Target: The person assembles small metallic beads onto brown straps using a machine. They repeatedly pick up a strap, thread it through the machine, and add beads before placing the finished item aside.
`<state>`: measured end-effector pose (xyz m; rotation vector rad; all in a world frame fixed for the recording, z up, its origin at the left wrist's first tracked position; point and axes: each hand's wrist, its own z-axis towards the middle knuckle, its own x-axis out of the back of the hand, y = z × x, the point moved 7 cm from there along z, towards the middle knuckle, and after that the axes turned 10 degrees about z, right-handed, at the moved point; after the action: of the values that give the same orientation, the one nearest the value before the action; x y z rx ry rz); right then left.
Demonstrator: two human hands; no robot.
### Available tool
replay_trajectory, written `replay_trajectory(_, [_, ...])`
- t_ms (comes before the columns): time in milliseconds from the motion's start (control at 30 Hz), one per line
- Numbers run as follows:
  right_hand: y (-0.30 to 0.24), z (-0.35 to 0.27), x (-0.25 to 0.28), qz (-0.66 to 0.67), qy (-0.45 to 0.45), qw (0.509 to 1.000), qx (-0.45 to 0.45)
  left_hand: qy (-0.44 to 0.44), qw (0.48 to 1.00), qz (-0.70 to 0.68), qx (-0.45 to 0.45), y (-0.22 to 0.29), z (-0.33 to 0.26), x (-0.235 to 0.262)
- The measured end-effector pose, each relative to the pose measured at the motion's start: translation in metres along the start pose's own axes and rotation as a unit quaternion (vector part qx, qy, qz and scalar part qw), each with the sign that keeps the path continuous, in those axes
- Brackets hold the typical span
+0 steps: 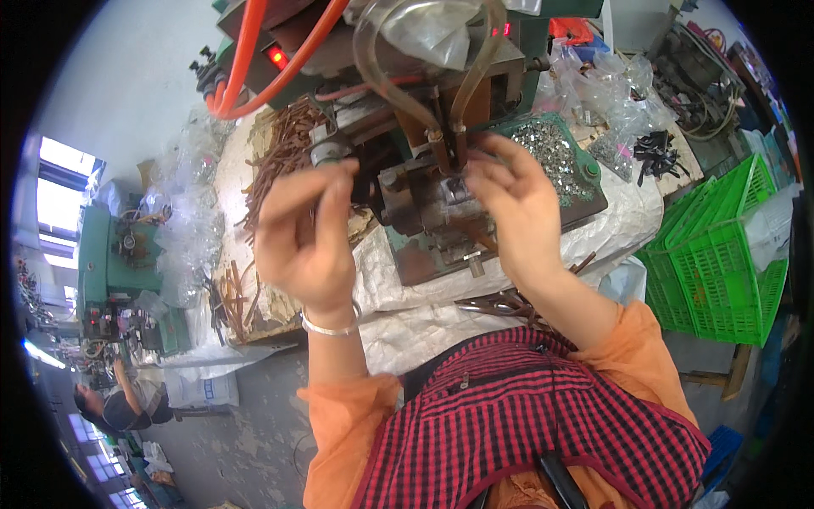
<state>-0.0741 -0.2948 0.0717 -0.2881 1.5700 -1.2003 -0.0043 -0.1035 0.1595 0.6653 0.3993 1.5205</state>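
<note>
My left hand (307, 233) is raised left of the machine's metal fixture (415, 195), thumb and forefinger pinched together. Whatever is between those fingertips, if anything, is too small to make out. At the fixture's right side, my right hand (524, 208) has its fingers curled in close to a small shiny metal piece (456, 188). Its fingertips are partly hidden, so what they grip does not show. Two clear hoses (369, 64) run down to the fixture between my hands. Behind my right hand, many small silvery metal pieces (543, 144) lie in a green tray (593, 191).
Brown strips (292, 140) are heaped on the bench at left. Orange hoses (246, 59) hang from the machine above. Plastic bags (602, 93) and black strips (660, 157) lie at right, near green crates (708, 263). Another person (127, 403) sits far left beside a green machine (123, 263).
</note>
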Motion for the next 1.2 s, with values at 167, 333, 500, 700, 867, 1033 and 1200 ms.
replay_trajectory(167, [-0.033,0.006,0.042,-0.404,-0.097,0.891,0.180,-0.115,0.960,0.133,-0.216,0.025,-0.048,-0.033])
replay_trajectory(333, [0.016,0.039,0.171,-0.717,0.014,0.662,0.215,-0.106,0.938,0.103,-0.314,0.015,-0.083,-0.057])
replay_trajectory(500, [-0.003,0.061,0.199,-0.577,0.028,0.806,0.128,-0.047,0.924,0.123,-0.360,0.012,-0.089,-0.065])
replay_trajectory(700, [0.019,0.039,0.122,-0.700,-0.186,0.614,0.314,-0.043,0.932,0.133,-0.334,0.019,-0.094,-0.059])
replay_trajectory(867, [0.015,0.066,0.174,-0.670,-0.044,0.726,0.148,-0.039,0.962,0.136,-0.233,0.024,-0.103,-0.030])
replay_trajectory(1033, [-0.014,0.041,0.159,-0.603,0.037,0.756,0.252,0.061,0.937,0.289,0.184,-0.098,-0.071,0.110])
replay_trajectory(1200, [-0.007,0.042,0.114,-0.515,0.003,0.821,0.245,-0.217,0.808,0.393,0.382,-0.195,-0.092,0.122])
